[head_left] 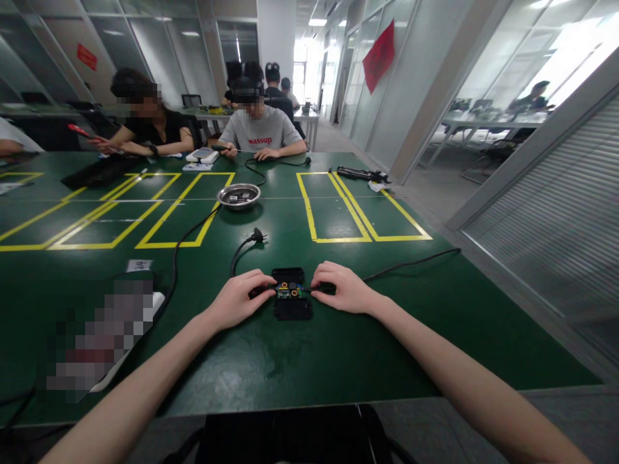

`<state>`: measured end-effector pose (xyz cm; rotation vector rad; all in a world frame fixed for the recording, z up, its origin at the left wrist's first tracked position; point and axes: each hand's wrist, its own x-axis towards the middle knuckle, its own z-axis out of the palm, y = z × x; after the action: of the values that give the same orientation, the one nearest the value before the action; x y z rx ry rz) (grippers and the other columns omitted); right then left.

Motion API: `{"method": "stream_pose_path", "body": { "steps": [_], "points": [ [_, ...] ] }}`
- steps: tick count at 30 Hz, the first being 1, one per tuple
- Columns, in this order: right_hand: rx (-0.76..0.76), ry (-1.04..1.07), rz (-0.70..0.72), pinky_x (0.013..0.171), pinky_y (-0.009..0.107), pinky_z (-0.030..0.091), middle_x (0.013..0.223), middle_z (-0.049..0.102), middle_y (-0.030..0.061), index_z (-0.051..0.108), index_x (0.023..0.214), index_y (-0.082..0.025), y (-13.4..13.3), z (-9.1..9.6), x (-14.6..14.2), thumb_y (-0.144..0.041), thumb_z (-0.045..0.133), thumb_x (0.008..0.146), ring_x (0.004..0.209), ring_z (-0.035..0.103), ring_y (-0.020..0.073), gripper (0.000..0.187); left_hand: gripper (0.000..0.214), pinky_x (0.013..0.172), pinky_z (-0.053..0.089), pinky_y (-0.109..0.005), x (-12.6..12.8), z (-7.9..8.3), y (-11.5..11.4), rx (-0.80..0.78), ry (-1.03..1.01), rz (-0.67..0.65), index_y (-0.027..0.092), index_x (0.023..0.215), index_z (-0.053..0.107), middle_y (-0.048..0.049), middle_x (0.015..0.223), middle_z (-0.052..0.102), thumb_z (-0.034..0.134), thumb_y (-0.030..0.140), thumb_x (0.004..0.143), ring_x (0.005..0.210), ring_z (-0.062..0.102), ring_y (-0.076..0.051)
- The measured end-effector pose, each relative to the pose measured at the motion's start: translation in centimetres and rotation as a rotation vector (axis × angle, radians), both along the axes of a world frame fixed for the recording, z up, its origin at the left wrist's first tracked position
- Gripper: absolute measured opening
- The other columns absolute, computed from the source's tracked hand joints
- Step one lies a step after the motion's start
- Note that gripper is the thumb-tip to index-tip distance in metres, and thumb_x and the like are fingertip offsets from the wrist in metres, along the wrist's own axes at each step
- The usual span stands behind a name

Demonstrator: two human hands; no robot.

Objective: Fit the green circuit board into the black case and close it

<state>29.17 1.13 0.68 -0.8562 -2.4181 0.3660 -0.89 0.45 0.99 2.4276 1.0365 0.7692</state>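
A small green circuit board [289, 292] with copper-coloured ring parts lies between two black plastic case halves, the far half [287, 273] and the near half [293, 311]. My left hand [240, 299] is at the board's left side, its thumb and fingers pinching a black cable with a thicker sleeve. Opposite it, my right hand [347, 290] pinches the black cable [406, 264] on the right, close to where thin wires meet the board. Just beyond my left hand a black plug [259, 236] with metal pins lies on its curved cord.
A metal bowl [238, 196] with metal parts stands farther back on the green table [251, 374]. A pixelated item with a white edge [116, 361] lies at left. Co-workers sit across the table; a black folded tripod-like object [360, 174] is at back right.
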Motion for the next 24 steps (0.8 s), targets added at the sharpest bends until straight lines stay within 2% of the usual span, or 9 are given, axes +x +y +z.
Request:
{"method": "stream_pose_path", "body": {
  "steps": [7, 12, 19, 24],
  "points": [
    [0.021, -0.015, -0.108, 0.074, 0.032, 0.052, 0.086, 0.071, 0.0050, 0.069, 0.087, -0.020, 0.1, -0.3, -0.3, -0.020, 0.069, 0.094, 0.083, 0.066, 0.0206, 0.007, 0.018, 0.074, 0.054, -0.028, -0.3, 0.2, 0.3, 0.007, 0.012, 0.041, 0.021, 0.103, 0.075, -0.0038, 0.096, 0.073, 0.061, 0.032, 0.101, 0.085, 0.070, -0.018],
    [0.034, 0.024, -0.128, 0.072, 0.030, 0.051, 0.085, 0.072, 0.0046, 0.070, 0.089, -0.020, -0.1, -0.3, -0.3, -0.021, 0.066, 0.096, 0.079, 0.068, 0.0195, 0.008, 0.019, 0.073, 0.054, -0.028, -0.2, 0.3, 0.2, 0.018, -0.007, 0.062, 0.020, 0.102, 0.075, -0.0042, 0.095, 0.073, 0.061, 0.031, 0.101, 0.085, 0.070, -0.018],
    [0.070, 0.144, -0.006, 0.059, 0.025, 0.044, 0.074, 0.068, 0.0014, 0.068, 0.087, -0.020, -0.9, 0.5, 0.0, -0.022, 0.061, 0.095, 0.061, 0.060, 0.0138, 0.011, 0.017, 0.072, 0.053, -0.026, -0.1, 1.2, -0.5, 0.038, -0.073, -0.030, 0.018, 0.100, 0.076, -0.0051, 0.091, 0.073, 0.061, 0.026, 0.100, 0.081, 0.069, -0.017],
    [0.029, 0.126, 0.093, 0.055, 0.024, 0.041, 0.069, 0.065, -0.0003, 0.066, 0.081, -0.019, -1.3, 0.7, 0.1, -0.020, 0.060, 0.090, 0.056, 0.056, 0.0122, 0.011, 0.018, 0.068, 0.051, -0.024, 0.2, 1.8, -1.3, -0.026, -0.070, -0.125, 0.016, 0.096, 0.076, -0.0050, 0.087, 0.072, 0.061, 0.024, 0.099, 0.076, 0.067, -0.015]
  ]
}}
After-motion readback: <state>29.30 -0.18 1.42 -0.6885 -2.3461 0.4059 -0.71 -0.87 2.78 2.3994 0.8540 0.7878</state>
